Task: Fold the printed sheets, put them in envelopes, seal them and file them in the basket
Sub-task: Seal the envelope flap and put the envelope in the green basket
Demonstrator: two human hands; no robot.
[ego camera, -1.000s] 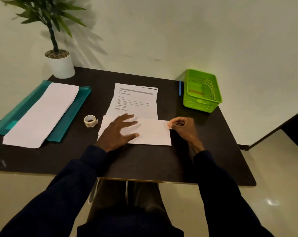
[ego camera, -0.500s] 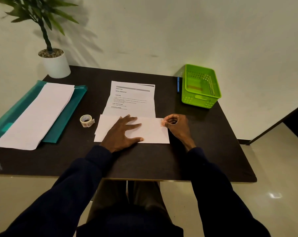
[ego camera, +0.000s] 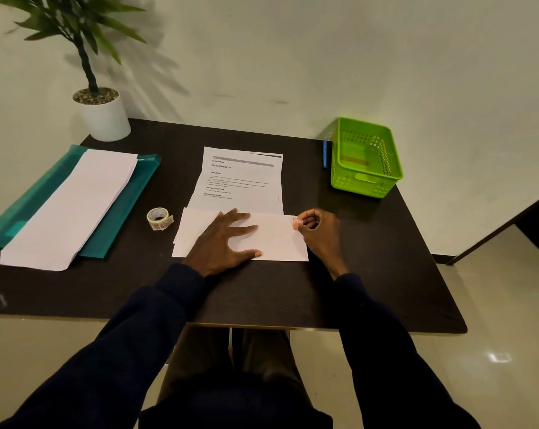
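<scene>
Head view: left hand (ego camera: 223, 243), fingers spread, presses envelope (ego camera: 274, 243); right hand (ego camera: 319, 232) fingers pinch tape piece (ego camera: 297, 222) at its edge.

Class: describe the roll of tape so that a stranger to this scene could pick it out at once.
Start at the dark table. Between the teal folder on its left and the white envelope at its middle lies the tape roll. It is the only small ring there; its neighbours are flat sheets.
</scene>
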